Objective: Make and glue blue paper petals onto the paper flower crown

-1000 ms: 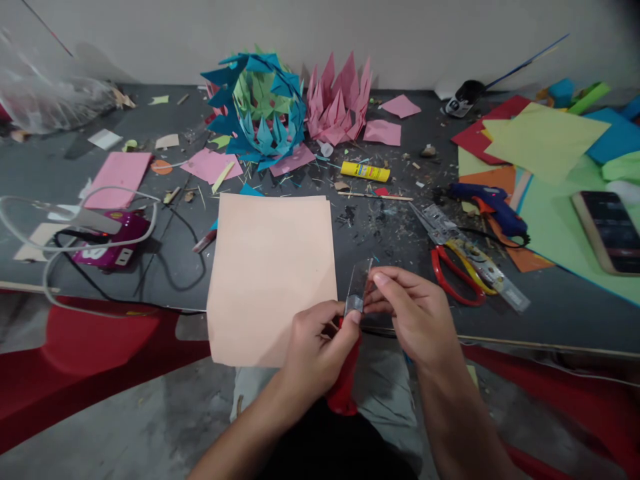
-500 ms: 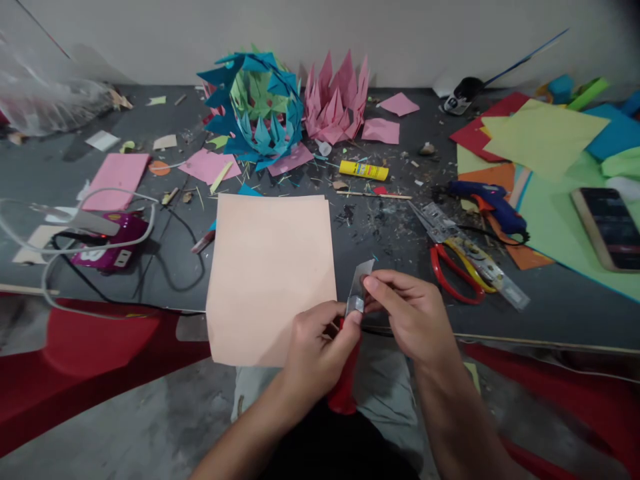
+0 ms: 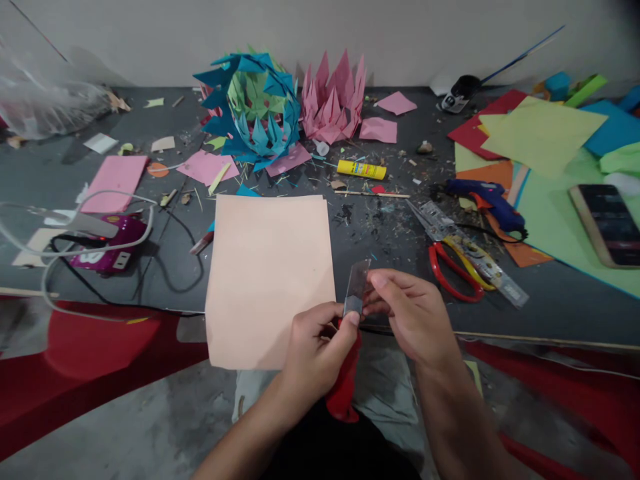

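A knife with a red handle (image 3: 345,383) and a broad grey blade (image 3: 357,283) points away from me at the table's front edge. My left hand (image 3: 320,343) is closed round it where the blade meets the handle, thumb on top. The fingers of my right hand (image 3: 407,310) are bent at the blade's right side, thumb and fingertips close together; whether they pinch the blade or something small is unclear. Left of the knife, peach paper sheets (image 3: 270,267) lie on the table and overhang its front edge.
Scissors (image 3: 450,273) and a clear ruler (image 3: 485,263) lie right of my hands, with a blue glue gun (image 3: 493,200) and a phone (image 3: 610,223) beyond. Folded paper pieces (image 3: 257,110) and a yellow glue stick (image 3: 361,169) are behind. A purple power block (image 3: 113,243) with cables sits left.
The blade has turned slightly, its flat side now facing up more. My right thumb has shifted a little at its edge. The rest of the scene is nearly the same.
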`<act>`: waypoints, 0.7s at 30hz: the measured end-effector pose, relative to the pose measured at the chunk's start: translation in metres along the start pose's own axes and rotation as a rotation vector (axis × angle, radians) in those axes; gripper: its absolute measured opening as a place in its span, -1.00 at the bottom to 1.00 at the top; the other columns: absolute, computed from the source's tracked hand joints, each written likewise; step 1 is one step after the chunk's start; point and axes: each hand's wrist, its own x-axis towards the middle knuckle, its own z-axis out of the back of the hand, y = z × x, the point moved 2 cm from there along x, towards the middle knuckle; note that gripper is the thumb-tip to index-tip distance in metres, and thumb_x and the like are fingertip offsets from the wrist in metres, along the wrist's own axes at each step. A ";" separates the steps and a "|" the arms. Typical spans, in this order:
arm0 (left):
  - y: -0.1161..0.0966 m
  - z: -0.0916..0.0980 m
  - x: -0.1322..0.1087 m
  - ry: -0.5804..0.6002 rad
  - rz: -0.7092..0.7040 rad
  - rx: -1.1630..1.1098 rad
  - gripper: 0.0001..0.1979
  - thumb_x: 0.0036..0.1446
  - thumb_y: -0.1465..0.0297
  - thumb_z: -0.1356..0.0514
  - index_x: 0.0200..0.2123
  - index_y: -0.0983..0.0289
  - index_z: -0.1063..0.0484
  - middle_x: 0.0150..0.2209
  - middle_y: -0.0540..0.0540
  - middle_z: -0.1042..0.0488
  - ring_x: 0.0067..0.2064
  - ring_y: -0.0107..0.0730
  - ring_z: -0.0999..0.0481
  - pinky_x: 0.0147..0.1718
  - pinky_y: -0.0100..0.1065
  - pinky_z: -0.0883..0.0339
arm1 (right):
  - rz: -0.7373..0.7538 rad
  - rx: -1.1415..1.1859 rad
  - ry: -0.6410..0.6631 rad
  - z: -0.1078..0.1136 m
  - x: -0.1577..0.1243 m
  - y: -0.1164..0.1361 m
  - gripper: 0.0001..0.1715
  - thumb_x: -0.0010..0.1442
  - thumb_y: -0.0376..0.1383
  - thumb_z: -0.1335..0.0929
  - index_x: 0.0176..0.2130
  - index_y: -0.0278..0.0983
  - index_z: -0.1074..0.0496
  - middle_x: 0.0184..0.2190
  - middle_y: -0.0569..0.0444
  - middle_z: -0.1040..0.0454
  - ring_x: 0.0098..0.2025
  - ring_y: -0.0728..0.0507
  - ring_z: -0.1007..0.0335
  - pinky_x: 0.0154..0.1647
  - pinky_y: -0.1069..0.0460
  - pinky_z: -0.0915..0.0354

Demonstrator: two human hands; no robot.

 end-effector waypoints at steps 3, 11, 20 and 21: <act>-0.001 0.000 0.001 -0.013 -0.092 0.110 -0.76 0.14 0.41 -0.07 -0.54 0.35 -0.37 -0.64 -0.05 -0.26 -0.63 -0.62 -0.18 -0.66 -0.56 -0.05 | 0.029 -0.095 -0.038 0.000 0.000 0.003 -0.80 -0.01 -0.18 -0.42 -0.42 -0.27 -0.53 -0.57 0.12 -0.50 -0.56 -0.03 -0.44 -0.56 0.11 -0.44; 0.004 -0.003 0.000 -0.056 -0.308 0.304 -0.83 0.14 0.47 -0.08 -0.50 0.35 -0.35 -0.60 -0.04 -0.28 -0.60 -0.63 -0.18 -0.64 -0.55 -0.04 | 0.113 -0.289 -0.070 0.003 0.002 0.014 -0.90 -0.07 -0.32 -0.37 -0.56 -0.28 -0.49 -0.65 0.15 -0.44 -0.63 -0.02 -0.39 -0.64 0.13 -0.35; -0.001 -0.001 -0.001 -0.050 -0.274 0.274 -0.79 0.13 0.46 -0.08 -0.53 0.35 -0.36 -0.63 -0.04 -0.29 -0.62 -0.63 -0.18 -0.66 -0.55 -0.03 | 0.095 -0.227 -0.063 0.007 0.000 0.010 -0.86 -0.03 -0.28 -0.38 -0.53 -0.29 -0.52 -0.65 0.11 -0.48 -0.63 -0.05 -0.43 -0.63 0.10 -0.43; -0.002 -0.001 0.000 -0.050 -0.268 0.269 -0.78 0.13 0.46 -0.08 -0.55 0.34 -0.35 -0.64 -0.05 -0.29 -0.62 -0.63 -0.18 -0.66 -0.55 -0.04 | 0.085 -0.208 -0.059 0.007 -0.001 0.009 -0.85 -0.02 -0.26 -0.38 -0.51 -0.30 -0.52 -0.64 0.10 -0.49 -0.62 -0.05 -0.44 -0.62 0.10 -0.44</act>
